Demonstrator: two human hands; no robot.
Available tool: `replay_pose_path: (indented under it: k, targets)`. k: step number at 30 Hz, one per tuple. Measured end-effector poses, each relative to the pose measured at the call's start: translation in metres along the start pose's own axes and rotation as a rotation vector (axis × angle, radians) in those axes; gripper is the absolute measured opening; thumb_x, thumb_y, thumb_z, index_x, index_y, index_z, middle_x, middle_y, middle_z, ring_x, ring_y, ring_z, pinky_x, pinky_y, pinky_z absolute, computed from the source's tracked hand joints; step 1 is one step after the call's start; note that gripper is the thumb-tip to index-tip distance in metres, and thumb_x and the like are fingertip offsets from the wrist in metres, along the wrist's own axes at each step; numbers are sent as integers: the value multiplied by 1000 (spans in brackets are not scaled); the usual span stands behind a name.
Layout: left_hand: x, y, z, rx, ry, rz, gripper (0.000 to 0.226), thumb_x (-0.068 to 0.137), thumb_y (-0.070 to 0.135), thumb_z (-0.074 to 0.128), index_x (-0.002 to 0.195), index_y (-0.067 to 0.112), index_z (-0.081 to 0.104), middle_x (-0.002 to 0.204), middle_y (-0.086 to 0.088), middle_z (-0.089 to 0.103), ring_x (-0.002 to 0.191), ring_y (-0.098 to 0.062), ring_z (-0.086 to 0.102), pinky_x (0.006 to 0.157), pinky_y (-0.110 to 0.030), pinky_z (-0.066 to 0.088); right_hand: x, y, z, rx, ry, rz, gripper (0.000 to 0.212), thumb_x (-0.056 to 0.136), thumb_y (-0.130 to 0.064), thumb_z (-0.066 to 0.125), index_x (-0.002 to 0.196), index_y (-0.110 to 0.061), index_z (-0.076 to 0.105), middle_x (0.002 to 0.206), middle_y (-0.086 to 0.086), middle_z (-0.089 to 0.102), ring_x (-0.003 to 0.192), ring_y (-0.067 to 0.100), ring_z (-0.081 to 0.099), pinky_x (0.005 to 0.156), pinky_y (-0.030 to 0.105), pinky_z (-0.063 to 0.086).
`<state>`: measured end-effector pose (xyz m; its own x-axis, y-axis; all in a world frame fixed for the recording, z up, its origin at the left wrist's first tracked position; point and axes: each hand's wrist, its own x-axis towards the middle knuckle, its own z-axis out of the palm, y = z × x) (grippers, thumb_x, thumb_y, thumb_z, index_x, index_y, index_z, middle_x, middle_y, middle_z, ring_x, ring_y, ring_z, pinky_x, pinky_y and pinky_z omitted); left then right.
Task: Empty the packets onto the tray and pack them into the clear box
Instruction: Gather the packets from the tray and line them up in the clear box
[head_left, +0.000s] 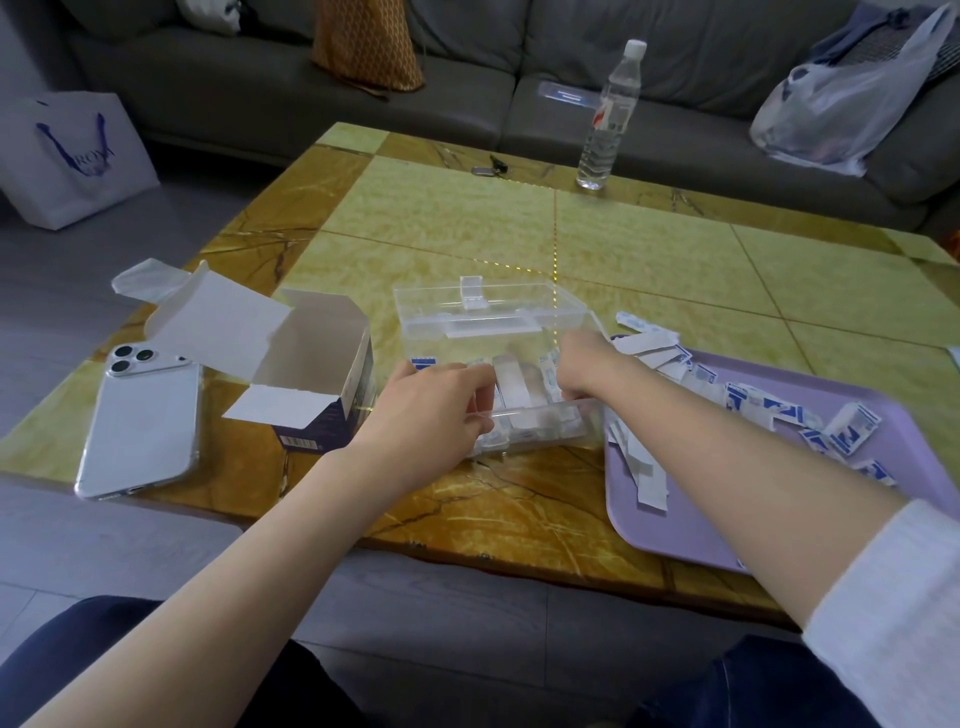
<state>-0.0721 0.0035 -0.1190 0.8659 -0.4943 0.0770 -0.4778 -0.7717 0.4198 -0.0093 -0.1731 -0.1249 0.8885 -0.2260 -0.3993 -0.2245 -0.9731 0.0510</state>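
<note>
Fingers (480, 402) of the left hand (431, 410) curl over the near rim of the clear plastic box (498, 332) on the marbled yellow table (467, 223). The right hand (582, 364) dips inside; I cannot tell how its fingers lie. Blue-and-white paper packets (753, 410) heap on the lilac plastic tray (675, 525) at the box's 3 o'clock. The right forearm crosses the tray and could sweep packets off.

Clear glossy plastic box (498, 306), glossy marble-look table (467, 218).

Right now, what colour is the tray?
The tray is light purple, seen best in the head view.
</note>
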Motion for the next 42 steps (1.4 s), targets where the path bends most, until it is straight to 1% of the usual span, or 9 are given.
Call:
replay_pose_path:
  k: [5, 9, 12, 15, 24, 30, 34, 38, 42]
  targets:
    - [0, -1, 0, -2, 1, 4, 10, 93, 29, 53, 87, 25, 46, 92, 10, 57, 82, -12, 49, 90, -27, 26, -6, -2, -1, -75, -1, -29, 26, 90, 1, 40, 65, -5, 41, 68, 6, 40, 62, 20, 45, 48, 22, 31]
    - [0, -1, 0, 3, 2, 4, 11, 93, 29, 54, 86, 25, 46, 91, 11, 56, 82, -13, 49, 91, -28, 26, -10, 3, -7, -131, 19, -83, 23, 96, -9, 39, 108, -1, 58, 106, 14, 61, 93, 27, 58, 64, 27, 41]
    - [1, -1, 1, 5, 5, 2, 11, 93, 29, 54, 86, 25, 46, 91, 11, 55, 81, -13, 49, 91, -28, 26, -19, 2, -10, 41, -137, -41, 39, 95, 0, 33, 132, -3, 43, 106, 16, 67, 65, 19, 58, 58, 29, 48]
    - [2, -1, 2, 18, 8, 5, 10, 93, 29, 54, 88, 24, 47, 90, 11, 55, 80, -13, 48, 88, -27, 26, -27, 2, -11, 134, -289, -40, 44, 102, -11, 23, 146, -5, 22, 98, 18, 69, 69, 24, 61, 84, 38, 54]
    - [2, -1, 2, 16, 6, 1, 9, 93, 30, 54, 90, 23, 49, 95, 8, 60, 81, -13, 50, 89, -26, 25, -28, -4, -10, 179, -338, -30, 46, 104, -21, 8, 149, -13, 8, 125, 19, 58, 73, 24, 57, 94, 39, 47]
    - [2, -1, 2, 20, 5, -1, 9, 93, 30, 54, 89, 24, 49, 96, 8, 61, 83, -13, 51, 89, -26, 25, -25, -2, -7, 270, -188, -9, 44, 103, -18, 16, 145, -12, 24, 105, 19, 69, 89, 31, 67, 91, 38, 52]
    - [1, 0, 1, 23, 1, -4, 9, 93, 29, 54, 89, 24, 48, 96, 8, 61, 83, -13, 51, 88, -27, 25, -28, -1, -6, 401, -54, -151, 42, 103, -32, 19, 98, -14, 56, 99, 21, 69, 81, 29, 64, 83, 36, 54]
    - [1, 1, 1, 25, -3, -8, 8, 93, 29, 54, 89, 23, 49, 96, 8, 61, 83, -13, 51, 89, -27, 26, -26, -8, -6, 500, -156, -132, 54, 102, -39, 16, 128, -7, 50, 110, 19, 66, 98, 31, 64, 87, 37, 51]
    - [0, 2, 0, 20, -7, -11, 9, 92, 29, 54, 88, 24, 48, 97, 8, 61, 83, -13, 51, 90, -28, 26, -25, -11, -4, 463, -117, -153, 58, 102, -43, 16, 122, -3, 53, 110, 17, 67, 86, 25, 60, 83, 34, 51]
